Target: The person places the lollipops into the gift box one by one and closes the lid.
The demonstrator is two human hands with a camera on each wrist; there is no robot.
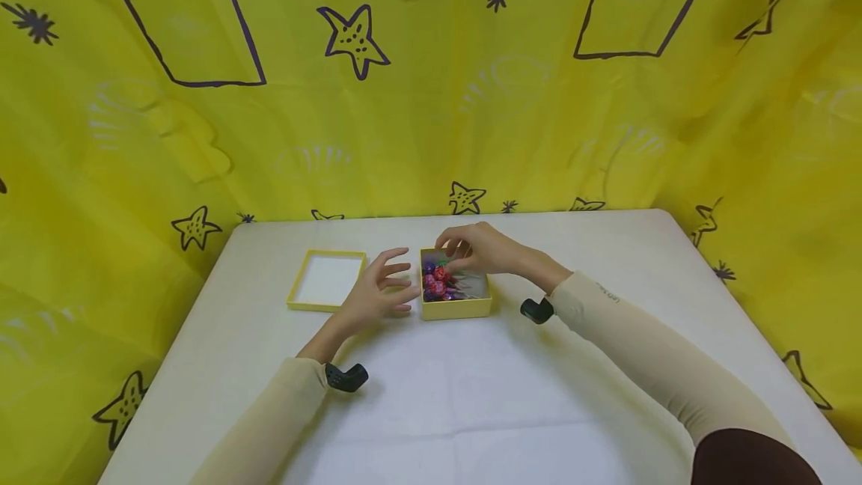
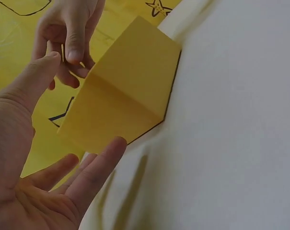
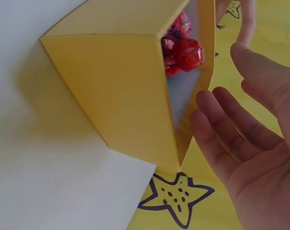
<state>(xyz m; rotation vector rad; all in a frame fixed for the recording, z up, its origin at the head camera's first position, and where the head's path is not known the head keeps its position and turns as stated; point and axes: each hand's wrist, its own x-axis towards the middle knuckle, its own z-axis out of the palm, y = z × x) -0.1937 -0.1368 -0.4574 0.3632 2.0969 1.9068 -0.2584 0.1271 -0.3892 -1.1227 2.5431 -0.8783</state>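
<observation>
A yellow open-topped box (image 1: 456,310) stands on the white table, holding several wrapped lollipops (image 1: 436,284) in red, pink and purple. Their pale sticks point to the right inside it. Over the box's far right edge is my right hand (image 1: 486,248), fingers bent loosely above the sweets. In the right wrist view nothing shows between those fingers, and red lollipops (image 3: 187,55) peek over the rim. To the left of the box, my left hand (image 1: 378,292) is spread with its fingers towards the near wall (image 2: 121,86), apparently without touching it.
A shallow yellow-rimmed lid (image 1: 330,279) with a white inside lies left of the box, partly behind my left hand. Yellow cloth (image 1: 417,111) with drawn starfish hangs behind and at both sides of the white table (image 1: 431,388).
</observation>
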